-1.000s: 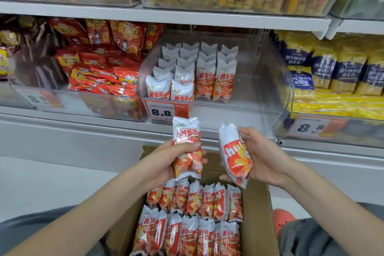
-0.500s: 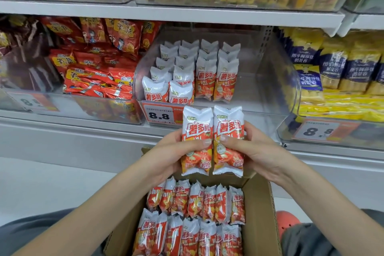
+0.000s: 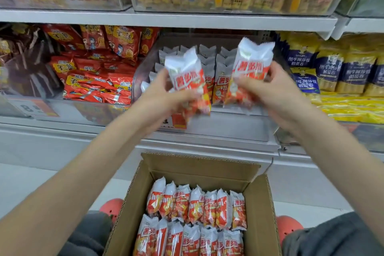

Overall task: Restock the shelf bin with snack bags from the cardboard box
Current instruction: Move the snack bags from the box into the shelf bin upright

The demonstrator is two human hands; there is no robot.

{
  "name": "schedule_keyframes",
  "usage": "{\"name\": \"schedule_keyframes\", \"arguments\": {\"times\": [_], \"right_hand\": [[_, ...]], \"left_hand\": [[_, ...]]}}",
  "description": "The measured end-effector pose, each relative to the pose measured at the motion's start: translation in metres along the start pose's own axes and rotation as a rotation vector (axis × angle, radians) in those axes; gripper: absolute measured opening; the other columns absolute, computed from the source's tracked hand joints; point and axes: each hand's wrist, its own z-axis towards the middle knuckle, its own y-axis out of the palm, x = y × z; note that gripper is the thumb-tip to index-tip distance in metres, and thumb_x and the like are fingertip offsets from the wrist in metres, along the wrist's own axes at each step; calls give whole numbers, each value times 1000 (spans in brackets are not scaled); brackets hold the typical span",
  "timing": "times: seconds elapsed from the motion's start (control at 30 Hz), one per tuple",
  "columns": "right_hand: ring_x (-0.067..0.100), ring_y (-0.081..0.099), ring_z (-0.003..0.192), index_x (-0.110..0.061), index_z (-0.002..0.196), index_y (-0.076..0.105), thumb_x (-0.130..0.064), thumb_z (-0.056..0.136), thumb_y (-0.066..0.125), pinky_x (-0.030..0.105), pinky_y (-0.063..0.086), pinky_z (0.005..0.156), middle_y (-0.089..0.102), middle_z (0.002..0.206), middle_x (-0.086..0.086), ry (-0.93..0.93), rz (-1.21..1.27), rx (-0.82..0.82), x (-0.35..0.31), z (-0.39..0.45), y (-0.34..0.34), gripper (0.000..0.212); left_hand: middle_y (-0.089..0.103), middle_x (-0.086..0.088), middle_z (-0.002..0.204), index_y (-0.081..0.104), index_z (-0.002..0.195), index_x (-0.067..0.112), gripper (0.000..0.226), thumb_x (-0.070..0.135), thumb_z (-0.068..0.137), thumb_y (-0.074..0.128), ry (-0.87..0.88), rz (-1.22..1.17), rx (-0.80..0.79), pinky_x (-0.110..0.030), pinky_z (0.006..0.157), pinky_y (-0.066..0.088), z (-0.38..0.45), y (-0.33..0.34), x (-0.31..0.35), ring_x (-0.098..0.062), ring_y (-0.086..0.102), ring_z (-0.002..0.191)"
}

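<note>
The left hand (image 3: 166,91) is holding one white-and-red snack bag (image 3: 188,81) in a closed grip, and the right hand (image 3: 268,93) is gripping another snack bag (image 3: 250,68), both raised in front of the clear shelf bin (image 3: 239,124). More bags are standing in rows inside that bin. Below, the open cardboard box (image 3: 259,203) is sitting on the floor, holding two rows of the same bags.

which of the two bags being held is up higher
The bag in the right hand, the snack bag on the right; its top edge sits above the left hand's tilted bag.
</note>
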Motion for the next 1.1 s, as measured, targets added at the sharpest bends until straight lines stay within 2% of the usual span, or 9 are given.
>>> {"name": "schedule_keyframes", "arguments": {"times": [0.1,0.2,0.27,0.4,0.47,0.6,0.73,0.83,1.1], "right_hand": [[21,68,100,-6,127,46,-21,63,83,37,57,86,66,115,11,82,-50,16,-10,39,-5,76],[15,68,90,-9,126,49,-15,69,83,25,57,65,67,111,6,198,-186,-18,-2,56,-6,66],[9,65,80,-14,113,53,-14,69,84,20,53,52,67,101,2,232,-250,-12,9,63,-4,54],[17,65,100,-16,126,50,-16,63,88,30,58,74,65,115,2,221,-338,0,28,77,-3,74],[18,62,105,-18,128,48,-17,62,89,32,56,73,63,117,-1,199,-411,17,34,82,-3,78],[21,61,109,-21,124,49,-30,52,93,43,56,87,62,119,-1,157,-556,46,44,89,0,85],[20,62,107,-16,122,54,-39,53,91,39,55,89,63,117,0,127,-745,12,45,89,3,82],[19,60,111,-12,127,47,-36,55,91,35,53,90,59,122,0,59,-829,-7,45,84,7,88],[27,57,117,-9,137,22,-32,61,89,35,50,88,54,131,6,38,-881,-37,52,80,17,103]], "left_hand": [[59,-7,118,39,120,27,70,-1,69,78,107,136,15,-40,91,55,39,1,24,-21,63,107],[67,-6,103,52,107,21,54,5,67,84,101,389,7,-40,85,57,71,7,34,-19,68,94],[65,1,89,55,91,20,43,14,64,87,108,629,10,-27,72,55,85,14,34,-12,64,82],[58,2,116,53,125,13,83,40,56,89,156,965,1,-29,90,47,109,16,22,-12,52,106],[55,-2,130,46,134,18,95,48,54,87,197,1072,-61,-37,99,46,116,14,18,-19,51,120],[52,-5,135,41,136,22,92,42,59,87,257,1126,-98,-33,91,48,124,15,11,-24,52,119],[51,-8,131,44,137,16,92,39,59,88,230,1203,-92,-24,72,44,128,15,0,-24,54,105],[46,-11,134,45,135,15,97,46,54,88,205,1311,-121,-30,86,46,129,10,-7,-27,51,113],[54,-7,120,43,127,17,92,55,54,84,146,1527,-161,-45,89,46,126,12,-11,-28,50,108]]}}
